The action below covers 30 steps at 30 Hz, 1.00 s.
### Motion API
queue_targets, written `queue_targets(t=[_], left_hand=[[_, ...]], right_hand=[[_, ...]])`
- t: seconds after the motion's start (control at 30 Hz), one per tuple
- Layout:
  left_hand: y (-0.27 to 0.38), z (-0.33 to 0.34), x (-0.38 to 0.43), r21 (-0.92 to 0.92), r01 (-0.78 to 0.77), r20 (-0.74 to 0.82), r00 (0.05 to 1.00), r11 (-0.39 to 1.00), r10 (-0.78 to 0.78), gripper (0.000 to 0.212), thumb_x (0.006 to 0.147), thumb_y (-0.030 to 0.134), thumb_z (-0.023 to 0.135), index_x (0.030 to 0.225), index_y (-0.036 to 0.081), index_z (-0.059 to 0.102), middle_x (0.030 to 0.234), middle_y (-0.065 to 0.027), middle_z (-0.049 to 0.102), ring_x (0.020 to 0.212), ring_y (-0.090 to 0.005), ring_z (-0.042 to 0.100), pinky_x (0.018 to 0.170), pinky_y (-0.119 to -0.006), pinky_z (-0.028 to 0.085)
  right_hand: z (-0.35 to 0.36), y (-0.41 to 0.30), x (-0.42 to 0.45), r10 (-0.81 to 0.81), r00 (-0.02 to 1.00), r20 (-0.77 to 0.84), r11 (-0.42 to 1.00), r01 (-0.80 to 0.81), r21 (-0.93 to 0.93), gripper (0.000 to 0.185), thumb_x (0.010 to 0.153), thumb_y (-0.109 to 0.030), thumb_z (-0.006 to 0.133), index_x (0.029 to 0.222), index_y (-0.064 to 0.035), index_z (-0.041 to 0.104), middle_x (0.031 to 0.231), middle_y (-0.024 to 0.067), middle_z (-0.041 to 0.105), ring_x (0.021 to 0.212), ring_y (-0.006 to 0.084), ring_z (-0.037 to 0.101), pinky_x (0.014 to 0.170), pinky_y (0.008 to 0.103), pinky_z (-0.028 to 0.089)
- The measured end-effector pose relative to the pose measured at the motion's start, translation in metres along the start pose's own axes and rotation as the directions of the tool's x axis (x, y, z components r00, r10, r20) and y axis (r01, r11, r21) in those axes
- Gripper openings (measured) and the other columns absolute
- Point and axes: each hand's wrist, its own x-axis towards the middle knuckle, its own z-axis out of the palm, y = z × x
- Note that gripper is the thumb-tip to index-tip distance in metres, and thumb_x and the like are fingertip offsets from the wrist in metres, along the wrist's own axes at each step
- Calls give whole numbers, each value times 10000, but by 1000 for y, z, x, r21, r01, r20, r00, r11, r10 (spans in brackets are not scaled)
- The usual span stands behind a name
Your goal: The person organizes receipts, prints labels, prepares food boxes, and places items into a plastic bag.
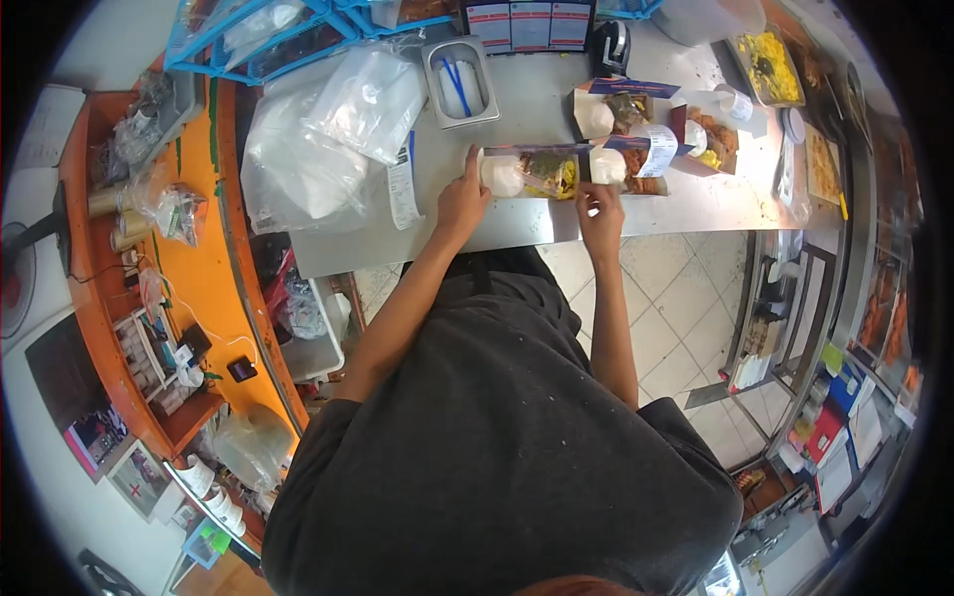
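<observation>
A paperboard food box lies open on the steel counter in front of me, with white rice at its left end and green and yellow food at the right. My left hand holds the box's left end, its index finger stretched along the side. At the right front corner, the bent fingertips of my right hand pinch the edge. Just right of it stands a second box with rice and browned food, a printed slip on top. Two further filled boxes, one with dark food, sit behind.
Clear plastic bags and a printed slip lie left on the counter. Behind are a steel container with blue sticks, a black tape dispenser and blue baskets. A tray of yellow food stands far right.
</observation>
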Motion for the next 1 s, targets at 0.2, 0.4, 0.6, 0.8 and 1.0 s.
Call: queue_targets(t=[0.2,0.4,0.6,0.8,1.0], left_hand=[[-1,-23,-5,336,48,-188,982,941,17,918,752,134,707,1486,17,170,1200,-269,519,1115,-410,517,927,-480,439],[18,-30,30,-2,-405,-625,714,914,315,896,724,127,741,1472,25,259,1252,-185,469,1153,-355,461,980,-448,381],[0,-20,35,266,-388,-551,690,882,470,804,710,149,760,1428,135,399,1207,-98,475,1111,-232,480,969,-459,341],[19,-25,30,-263,-464,-579,777,846,246,807,648,14,783,1378,129,459,1235,-93,449,1079,-254,524,917,-410,424],[0,-42,28,-40,-539,-511,735,841,447,720,682,-61,702,1339,144,491,1248,-122,489,1090,-312,564,910,-392,479]], right_hand=[[44,-51,25,-251,958,-137,968,248,-41,659,766,-114,758,1336,-23,440,1161,175,495,992,270,562,844,353,483],[87,-72,41,-83,928,-363,978,146,151,757,736,-77,753,1376,16,360,1236,179,449,1118,311,524,946,393,451],[79,-79,40,-73,960,-271,995,88,43,721,689,-22,725,1344,-10,422,1233,199,497,1153,346,498,988,396,426],[71,-82,38,-242,935,-260,970,230,-77,697,685,-28,671,1332,-28,413,1290,228,458,1197,399,470,994,428,425],[48,-71,37,-322,914,-245,947,309,-94,728,669,37,650,1349,-86,422,1334,204,435,1245,403,436,1014,430,410]])
